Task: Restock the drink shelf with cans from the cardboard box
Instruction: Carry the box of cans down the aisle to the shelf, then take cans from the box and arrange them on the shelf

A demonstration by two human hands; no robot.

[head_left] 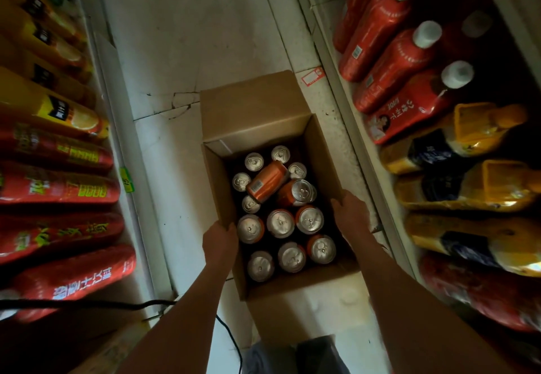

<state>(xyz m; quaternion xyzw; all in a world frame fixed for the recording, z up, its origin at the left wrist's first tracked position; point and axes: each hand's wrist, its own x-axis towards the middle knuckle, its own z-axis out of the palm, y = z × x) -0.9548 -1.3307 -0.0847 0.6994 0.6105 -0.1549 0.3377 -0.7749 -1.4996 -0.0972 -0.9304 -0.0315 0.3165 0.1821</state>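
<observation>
View: head cam, looking down the aisle.
Cardboard box (254,110): centre of frame, between the 2 shelf units, top open, far flap up. Cannot tell whether it rests on the floor (190,51) or is lifted.
Cans (280,223): inside box, orange w/ silver tops, most upright in rows.
Loose can (268,182): lying on its side on top of the far rows.
Tilted can (295,192): just beside the loose can, touching it, top facing near-right.
Left grip (220,242): bare hand clamped on box's left wall at the rim, thumb side at the edge; holds cardboard only, no can.
Right grip (349,212): bare hand on box's right wall at the rim, fingers curled over the edge; holds cardboard only.
Left shelf: yellow bottles (58,110) at the far end, red bottles (58,186) nearer; green tag (126,180) on shelf edge.
Right shelf: red bottles w/ white caps (389,51) at the far end, orange-yellow bottles (468,186) nearer.
Floor: white tile, cracked; red price label (312,76) lying beyond the box's far-right corner.
Cable (117,305): black, runs from the left edge past the left forearm.
</observation>
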